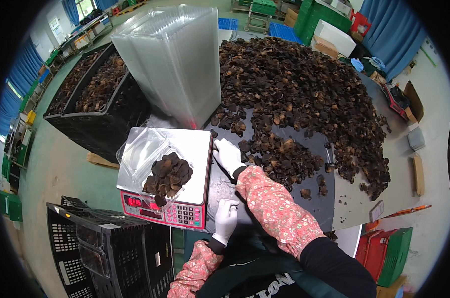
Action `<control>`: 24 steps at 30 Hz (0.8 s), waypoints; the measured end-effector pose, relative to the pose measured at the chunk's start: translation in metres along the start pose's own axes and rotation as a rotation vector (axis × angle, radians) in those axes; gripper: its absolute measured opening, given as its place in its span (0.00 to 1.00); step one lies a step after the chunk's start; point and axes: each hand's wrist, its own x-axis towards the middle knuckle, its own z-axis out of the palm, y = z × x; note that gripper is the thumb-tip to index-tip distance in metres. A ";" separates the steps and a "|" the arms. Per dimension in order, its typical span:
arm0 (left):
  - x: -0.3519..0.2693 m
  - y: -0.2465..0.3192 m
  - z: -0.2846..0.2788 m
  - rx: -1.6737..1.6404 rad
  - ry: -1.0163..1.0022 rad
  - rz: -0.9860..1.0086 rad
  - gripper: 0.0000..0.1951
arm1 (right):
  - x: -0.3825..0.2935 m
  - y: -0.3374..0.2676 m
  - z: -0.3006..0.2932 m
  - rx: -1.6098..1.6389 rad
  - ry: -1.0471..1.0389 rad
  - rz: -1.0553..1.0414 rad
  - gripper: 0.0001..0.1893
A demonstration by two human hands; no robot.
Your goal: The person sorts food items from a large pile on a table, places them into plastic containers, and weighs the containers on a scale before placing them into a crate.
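A digital scale with a steel pan and red keypad panel stands before me, its display lit. On it lies an open clear plastic clamshell box with a clump of dark wood ear mushrooms in one half. My right hand, in a white glove, is at the scale's right edge with its fingers bent; whether they pinch anything is hidden. Closer to my body, my left hand, also gloved, is curled in a loose fist beside the scale's front right corner. Nothing shows in it.
A big mound of wood ears covers the table's far right. Behind the scale rises a tall stack of clear plastic boxes. Black crates filled with mushrooms stand at left. Another black crate is at lower left, below the scale.
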 end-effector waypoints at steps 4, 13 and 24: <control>-0.006 -0.008 -0.016 -0.442 0.009 -0.468 0.06 | -0.025 0.016 -0.014 0.027 0.104 -0.111 0.07; 0.006 0.014 -0.021 -0.723 -0.067 -0.565 0.04 | -0.014 0.061 -0.054 -0.167 -0.034 -0.008 0.10; 0.005 -0.002 0.023 -0.155 0.021 -0.286 0.15 | -0.058 0.041 -0.061 -0.094 -0.023 -0.249 0.07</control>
